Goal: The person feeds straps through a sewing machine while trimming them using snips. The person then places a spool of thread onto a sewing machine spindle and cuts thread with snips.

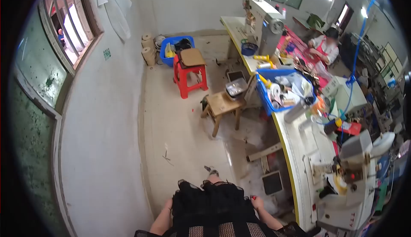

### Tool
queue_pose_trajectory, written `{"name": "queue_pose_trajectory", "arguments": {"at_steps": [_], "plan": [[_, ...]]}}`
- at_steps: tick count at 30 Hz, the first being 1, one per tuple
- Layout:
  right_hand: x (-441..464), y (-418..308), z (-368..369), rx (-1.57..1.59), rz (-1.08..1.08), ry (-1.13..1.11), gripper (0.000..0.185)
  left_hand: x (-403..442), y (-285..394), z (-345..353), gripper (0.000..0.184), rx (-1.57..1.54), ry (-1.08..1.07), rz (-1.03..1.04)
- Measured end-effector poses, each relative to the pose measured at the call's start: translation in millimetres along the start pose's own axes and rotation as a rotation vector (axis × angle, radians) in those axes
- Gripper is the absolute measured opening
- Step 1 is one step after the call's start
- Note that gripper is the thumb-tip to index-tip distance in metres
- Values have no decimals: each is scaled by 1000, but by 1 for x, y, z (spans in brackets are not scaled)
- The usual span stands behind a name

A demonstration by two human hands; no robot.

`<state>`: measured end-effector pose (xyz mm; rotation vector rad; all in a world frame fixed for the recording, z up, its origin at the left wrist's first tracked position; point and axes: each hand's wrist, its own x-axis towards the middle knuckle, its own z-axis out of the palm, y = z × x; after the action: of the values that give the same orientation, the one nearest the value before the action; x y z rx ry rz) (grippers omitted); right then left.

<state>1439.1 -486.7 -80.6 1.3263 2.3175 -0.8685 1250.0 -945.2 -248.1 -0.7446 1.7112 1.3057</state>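
My left hand (168, 203) hangs at my left side, against the black ruffled skirt (209, 207). Its fingers are hidden by the fabric. On the other side, my right hand (257, 202) hangs low beside the skirt, near the yellow-edged worktable (287, 151). Its fingers look curled, and a small red spot shows at them; whether this is a held thing or a nail I cannot make out. One foot (211, 171) shows on the pale floor ahead of the skirt.
Ahead stand a wooden stool (223, 103) bearing a metal tin (236, 88), a red stool (190, 76) and a blue basin (165, 53). Sewing machines (267, 23) and a blue crate (267, 95) line the right-hand table. Beyond it sits a co-worker (329, 48). A wall runs along the left.
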Motion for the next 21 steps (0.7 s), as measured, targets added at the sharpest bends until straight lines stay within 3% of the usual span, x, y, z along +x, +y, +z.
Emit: {"name": "queue_pose_trajectory", "arguments": {"at_steps": [2, 9, 11, 17, 21], "plan": [[37, -45, -13, 11, -29, 15, 37, -8, 22, -6, 37, -25, 23, -5], [214, -180, -2, -26, -13, -123, 42, 11, 202, -18, 35, 412, 451, 84], [261, -228, 4, -243, -222, -220, 44, 5, 248, -24, 36, 549, 575, 89], [339, -464, -47, 10, -525, -162, 36, 5, 368, -24, 41, 961, 888, 129], [382, -556, -81, 180, -642, -88, 32, 34, 448, -13, 45, 1202, 1086, 198]]}}
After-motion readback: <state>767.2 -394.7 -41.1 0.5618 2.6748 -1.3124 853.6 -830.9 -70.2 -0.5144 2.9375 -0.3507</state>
